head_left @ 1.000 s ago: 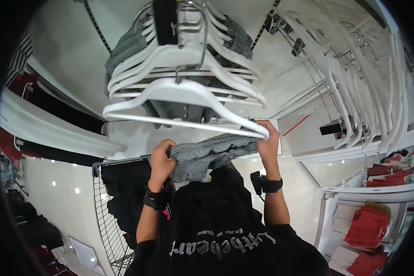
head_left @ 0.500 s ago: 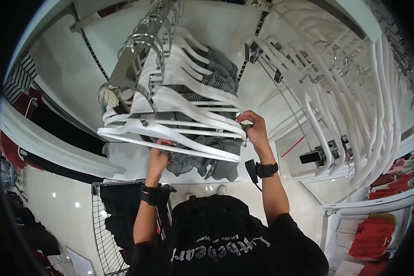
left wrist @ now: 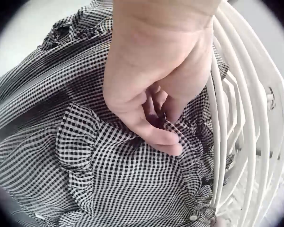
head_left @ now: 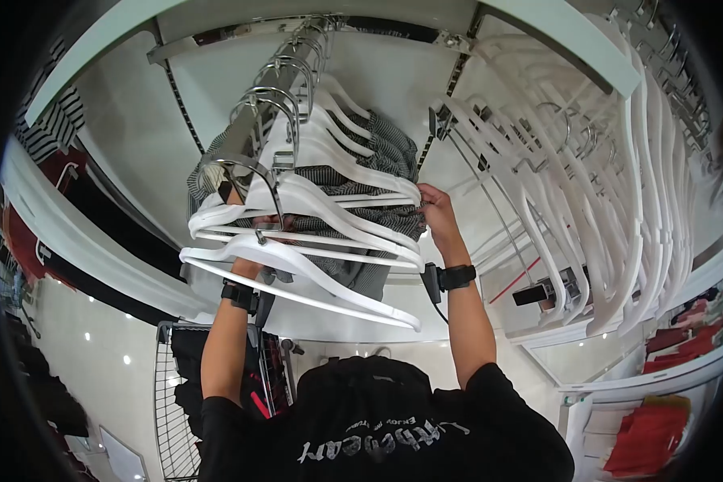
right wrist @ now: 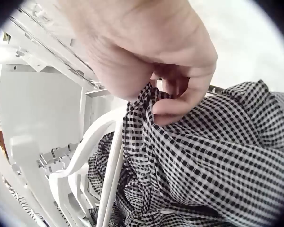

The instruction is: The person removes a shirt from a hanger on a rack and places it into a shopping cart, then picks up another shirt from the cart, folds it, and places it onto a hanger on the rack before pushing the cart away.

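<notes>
A black-and-white checked garment (left wrist: 118, 161) with ruffles hangs among white hangers below a metal rail (head_left: 259, 120). My left hand (left wrist: 156, 71) pinches its cloth between thumb and fingers; in the head view that hand is partly hidden behind the front hangers. At the hanger ends on the right, my right hand (head_left: 439, 213) pinches another edge of the checked cloth (right wrist: 203, 146), close beside a white hanger tip (right wrist: 114, 124). The frontmost white hanger (head_left: 301, 265) is bare and tilts down to the right, in front of the others.
White hangers (head_left: 639, 185) crowd a rack on the right. A wire cart (head_left: 167, 377) with black clothing stands at lower left. Folded red clothes (head_left: 649, 426) lie on shelves at lower right. A striped garment (head_left: 56, 132) hangs at the far left.
Both hands have lifted the checked garment up and forward among the hangers. My left hand has gone behind the front hangers, and the bare front hanger now tilts more.
</notes>
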Tool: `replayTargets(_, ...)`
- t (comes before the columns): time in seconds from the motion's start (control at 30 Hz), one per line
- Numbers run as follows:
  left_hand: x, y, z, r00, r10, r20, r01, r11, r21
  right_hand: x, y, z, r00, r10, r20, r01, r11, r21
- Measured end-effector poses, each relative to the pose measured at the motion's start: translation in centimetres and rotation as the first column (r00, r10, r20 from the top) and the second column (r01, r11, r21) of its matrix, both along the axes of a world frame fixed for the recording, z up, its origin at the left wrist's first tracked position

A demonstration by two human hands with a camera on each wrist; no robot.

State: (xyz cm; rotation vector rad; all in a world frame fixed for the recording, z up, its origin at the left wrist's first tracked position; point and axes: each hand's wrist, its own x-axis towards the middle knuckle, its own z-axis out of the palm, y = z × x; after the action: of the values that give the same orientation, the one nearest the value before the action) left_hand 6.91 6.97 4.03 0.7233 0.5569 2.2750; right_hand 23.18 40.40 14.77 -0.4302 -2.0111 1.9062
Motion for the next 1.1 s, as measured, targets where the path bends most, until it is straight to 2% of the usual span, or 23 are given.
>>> replayTargets(0.07, -0.6, -0.1, -0.3, 0.985, -0.008, -0.173, 0.014, 0.999, 0.031, -0.9, 0.7, -0.7, 0.999, 0.004, 0.033, -0.002, 0.998, -0.058)
replayTargets(0.17, -2.4, -1.6, -3.4, 0.972, 0.042, -0.232, -0.106, 0.957, -0.269, -1.6, 1.4, -1.8, 0.997, 0.025, 0.075, -0.016, 0.994, -0.109)
replayTargets(0.23, -4.3, -2.0, -6.0, 0.88, 0.087, -0.466, -0.34, 0.801, -0.493, -2.0, 2.0, -2.1, 0.995, 0.069, 0.07, -0.064, 0.995, -0.07)
replayTargets(0.3, -5.5, -2.0, -7.7, 0.733, 0.09, -0.674, -0.58, 0.601, -0.55, -2.0, 2.6, -2.3, 0.99, 0.091, 0.109, -0.087, 0.995, -0.042)
replayTargets(0.37, -5.8, -1.4, -8.1, 0.858, 0.131, -0.497, -0.388, 0.799, -0.459, -1.7, 2.5, -1.6, 0.991, 0.094, 0.093, -0.092, 0.995, -0.03)
replayTargets(0.4, -3.5, -0.6, -4.8, 0.955, 0.122, -0.271, -0.203, 0.933, -0.296, -1.2, 1.7, -0.7, 0.997, 0.054, 0.058, -0.054, 0.999, 0.001)
replayTargets(0.47, -1.0, -0.7, -0.3, 0.942, 0.088, -0.324, -0.189, 0.938, -0.292, -0.1, 0.0, 1.1, 0.999, -0.028, -0.016, 0.029, 0.998, 0.05)
replayTargets(0.5, -0.3, -1.1, 1.0, 0.811, 0.051, -0.582, -0.37, 0.816, -0.444, 0.5, -0.4, 1.7, 0.999, -0.041, 0.004, 0.041, 0.997, 0.072)
replayTargets(0.53, 0.1, -0.9, 1.3, 0.767, 0.045, -0.64, -0.407, 0.805, -0.431, 1.0, -0.7, 2.2, 0.998, -0.055, 0.021, 0.053, 0.994, 0.095)
replayTargets(0.63, 0.7, -0.4, 1.4, 0.786, 0.103, -0.61, -0.38, 0.858, -0.345, 1.7, -0.9, 2.4, 0.995, -0.095, -0.013, 0.096, 0.988, 0.118)
replayTargets(0.77, 1.4, 0.3, 1.1, 0.791, 0.207, -0.577, -0.418, 0.87, -0.261, 2.3, -0.9, 2.0, 0.985, -0.096, -0.14, 0.12, 0.977, 0.175)
replayTargets(0.87, 2.7, 0.8, 2.9, 0.746, 0.165, -0.646, -0.463, 0.825, -0.323, 3.1, -1.4, 2.3, 0.977, -0.17, -0.132, 0.179, 0.982, 0.063)
replayTargets(0.9, 3.2, 1.1, 3.9, 0.746, 0.151, -0.648, -0.465, 0.816, -0.344, 3.4, -1.3, 2.2, 0.978, -0.173, -0.118, 0.183, 0.98, 0.074)
replayTargets(1.0, 2.8, 2.2, 4.2, 0.883, 0.196, -0.426, -0.35, 0.881, -0.319, 3.9, -1.2, 2.5, 0.98, -0.181, -0.082, 0.189, 0.977, 0.101)
replayTargets(1.03, 2.4, 2.4, 3.4, 0.918, 0.216, -0.331, -0.343, 0.851, -0.397, 4.1, -1.4, 2.6, 0.981, -0.182, -0.067, 0.188, 0.977, 0.105)
replayTargets(1.1, 2.7, 2.9, 3.1, 0.941, 0.263, -0.212, -0.328, 0.862, -0.387, 4.2, -1.6, 2.7, 0.984, -0.168, -0.063, 0.173, 0.98, 0.097)
